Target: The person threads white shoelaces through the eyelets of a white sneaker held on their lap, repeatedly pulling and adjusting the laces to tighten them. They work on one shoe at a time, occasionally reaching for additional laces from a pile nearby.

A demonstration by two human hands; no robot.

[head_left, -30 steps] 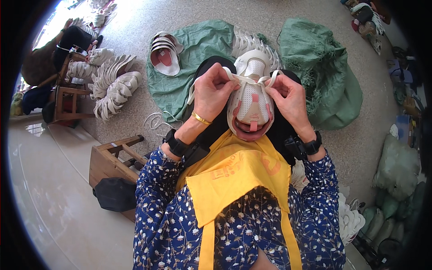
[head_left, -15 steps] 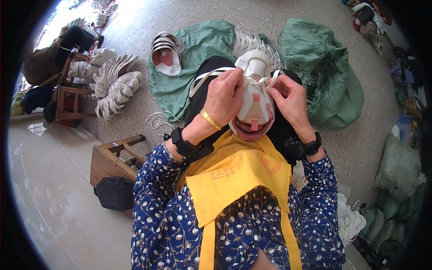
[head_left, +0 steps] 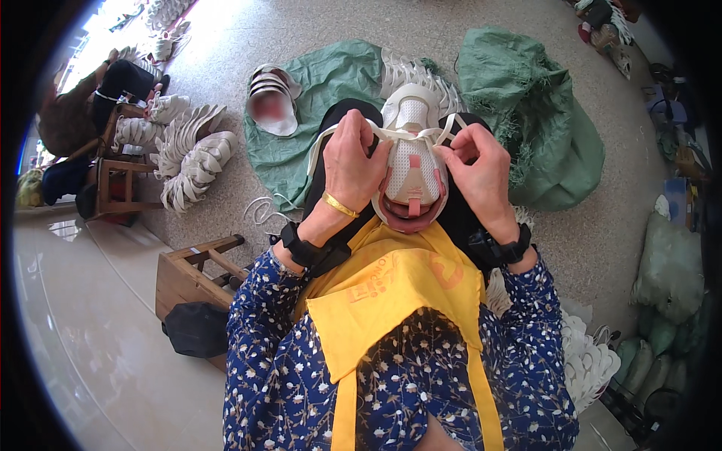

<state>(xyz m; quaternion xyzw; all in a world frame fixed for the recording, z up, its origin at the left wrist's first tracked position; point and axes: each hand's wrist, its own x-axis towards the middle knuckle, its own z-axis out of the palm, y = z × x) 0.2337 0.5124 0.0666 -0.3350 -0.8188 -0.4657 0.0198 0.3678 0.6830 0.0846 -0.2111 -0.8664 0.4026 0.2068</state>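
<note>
In the head view, a flat off-white fabric lace (head_left: 428, 134) is worked across a low-cut white mesh shoe with pink trim (head_left: 412, 169). For an even result, both strands are best drawn outward with matched tension, kept flat and untwisted, with the crossing centred over the tongue; too hard a pull on one side could skew it.

By the left hand (head_left: 351, 159), whose fingers are curled inward, one strand appears to be gripped, though the exact contact is hidden; its loose tail is seen beyond the knuckles. By the right hand (head_left: 479, 169), the other strand appears to be pinched between thumb and forefinger, the remaining fingers loosely bent.

The shoe is set between the two hands, its toe pointed away from the body and its opening turned toward the yellow cloth apron (head_left: 398, 282). It is supported at the black-trousered legs (head_left: 322, 177), with the left thumb just beside its left edge and the right fingertips near its right edge.
</note>
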